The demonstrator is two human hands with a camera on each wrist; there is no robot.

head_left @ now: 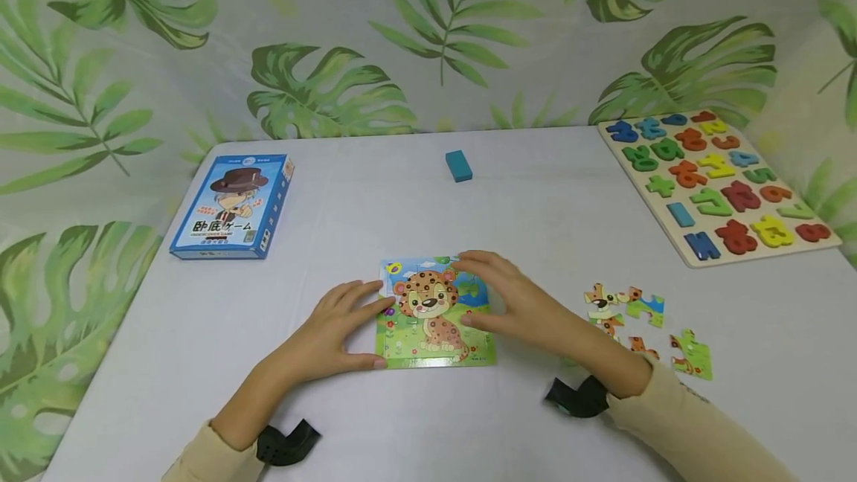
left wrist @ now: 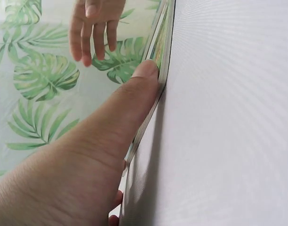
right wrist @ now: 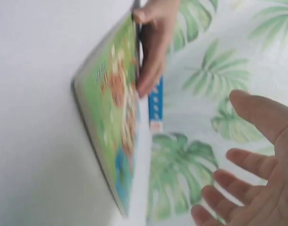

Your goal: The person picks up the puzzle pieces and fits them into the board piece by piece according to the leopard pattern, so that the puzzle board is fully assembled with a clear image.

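Note:
A jigsaw puzzle of a spotted leopard cub on green and blue ground lies on the table in the head view, its pieces joined in its tray. My left hand is at its left side, the thumb touching the near-left corner and the fingertips along the left edge. In the left wrist view, that thumb rests against the puzzle's thin edge. My right hand hovers over the puzzle's right side with spread fingers. Nothing is between its fingers in the right wrist view.
Several loose jigsaw pieces lie beside my right forearm. A wooden board with coloured number shapes is at the back right. Further back are a teal block and, at left, a blue game box. A leaf-patterned cloth hangs behind the table.

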